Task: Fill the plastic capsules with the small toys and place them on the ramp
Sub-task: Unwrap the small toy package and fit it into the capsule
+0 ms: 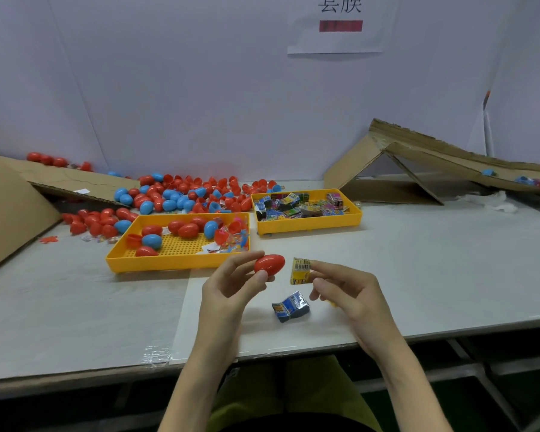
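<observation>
Two hands engaged: left hand (228, 288) pinches a closed red capsule (269, 265), right hand (349, 291) pinches a yellow toy packet (301, 271). Judged filling step; capsule must open first

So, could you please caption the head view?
Left hand holds a red capsule; right hand pinches a yellow packet.

A pale grey table (418, 275) is carrying a left yellow tray (175, 263) and a right yellow tray (309, 225). Behind them loose capsules (181, 194) are lying heaped, a cardboard ramp (434, 157) is standing at far right, and a blue toy packet (290, 307) is lying near the front edge.
</observation>
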